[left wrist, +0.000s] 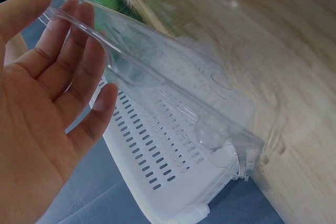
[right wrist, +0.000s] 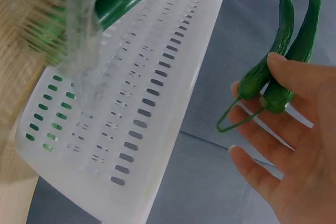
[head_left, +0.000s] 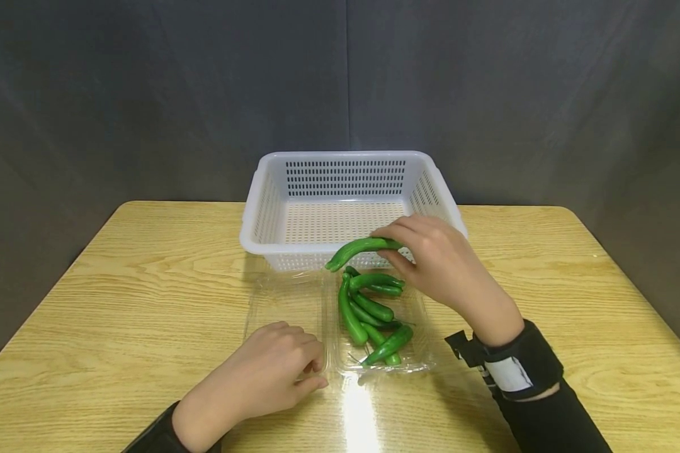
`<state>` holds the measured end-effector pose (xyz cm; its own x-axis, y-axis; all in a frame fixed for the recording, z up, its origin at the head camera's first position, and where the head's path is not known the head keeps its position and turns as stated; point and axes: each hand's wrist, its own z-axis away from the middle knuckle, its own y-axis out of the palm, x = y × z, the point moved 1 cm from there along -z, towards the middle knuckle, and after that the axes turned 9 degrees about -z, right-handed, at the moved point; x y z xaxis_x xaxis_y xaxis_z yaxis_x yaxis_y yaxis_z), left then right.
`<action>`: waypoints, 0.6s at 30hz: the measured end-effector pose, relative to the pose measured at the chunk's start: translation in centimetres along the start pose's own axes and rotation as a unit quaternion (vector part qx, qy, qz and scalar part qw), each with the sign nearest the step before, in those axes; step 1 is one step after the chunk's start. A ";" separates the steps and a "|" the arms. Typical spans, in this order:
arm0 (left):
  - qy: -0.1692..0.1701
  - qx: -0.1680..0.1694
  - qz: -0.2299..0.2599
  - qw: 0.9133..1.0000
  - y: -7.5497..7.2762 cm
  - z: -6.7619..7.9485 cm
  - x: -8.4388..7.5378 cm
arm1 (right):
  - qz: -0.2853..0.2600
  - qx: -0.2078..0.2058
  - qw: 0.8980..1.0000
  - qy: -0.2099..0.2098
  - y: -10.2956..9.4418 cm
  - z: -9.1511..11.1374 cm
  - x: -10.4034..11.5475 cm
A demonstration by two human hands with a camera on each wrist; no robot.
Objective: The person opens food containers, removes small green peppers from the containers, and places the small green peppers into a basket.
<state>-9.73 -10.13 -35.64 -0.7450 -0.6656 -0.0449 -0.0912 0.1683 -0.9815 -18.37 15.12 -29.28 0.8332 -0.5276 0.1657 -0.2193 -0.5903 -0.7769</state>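
Observation:
My right hand [head_left: 439, 264] pinches two green chili peppers [right wrist: 254, 81] between thumb and fingers, their stems meeting in a V. In the head view they overlap as one curved green shape in front of the basket's near rim. Below lie several green peppers [head_left: 393, 343] in the right half of a clear plastic clamshell box [head_left: 422, 365]. My left hand [head_left: 272, 371] is at the near edge of the box's left half, a clear lid [head_left: 286, 296]. Its fingers bend loosely and the thumb stands apart; whether they touch the lid I cannot tell.
A white perforated plastic basket [head_left: 289, 248] stands behind the clamshell, its visible floor bare. The wooden table [head_left: 119, 302] stretches to both sides. A dark grey curtain [head_left: 345, 75] hangs behind the table.

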 end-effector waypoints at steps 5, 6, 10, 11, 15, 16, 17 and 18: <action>-0.002 0.000 -0.001 1.000 -0.1 0.1 0.1 | 0.018 -0.013 1.000 0.007 0.3 -0.1 -0.4; -0.002 0.001 -0.001 1.000 0.0 0.1 0.1 | 0.022 -0.013 1.000 0.011 0.3 0.0 -0.5; 0.001 0.006 0.001 1.000 0.1 -0.1 0.0 | 0.034 -0.016 0.999 0.037 0.2 0.4 -0.9; 0.002 0.007 0.001 1.000 0.2 -0.1 0.0 | 0.035 -0.018 0.998 0.043 0.2 0.5 -1.0; -0.003 0.009 0.001 1.000 0.1 -0.1 0.0 | 0.034 -0.025 0.997 0.065 0.4 0.6 -1.4; -0.004 0.011 0.002 1.000 0.1 0.0 0.0 | 0.035 -0.025 0.996 0.073 0.4 0.6 -1.6; -0.004 0.011 0.001 1.000 0.1 0.0 0.0 | 0.037 -0.024 0.996 0.082 0.4 0.7 -1.7; -0.004 0.011 0.001 1.000 0.1 0.0 0.0 | 0.040 -0.024 0.995 0.093 0.5 0.7 -1.9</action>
<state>-9.77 -10.14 -35.71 -0.7399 -0.6709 -0.0489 -0.0745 0.1539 -0.9853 -19.70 16.29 -30.39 0.7052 -0.6751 0.2167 -0.3087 -0.5675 -0.7633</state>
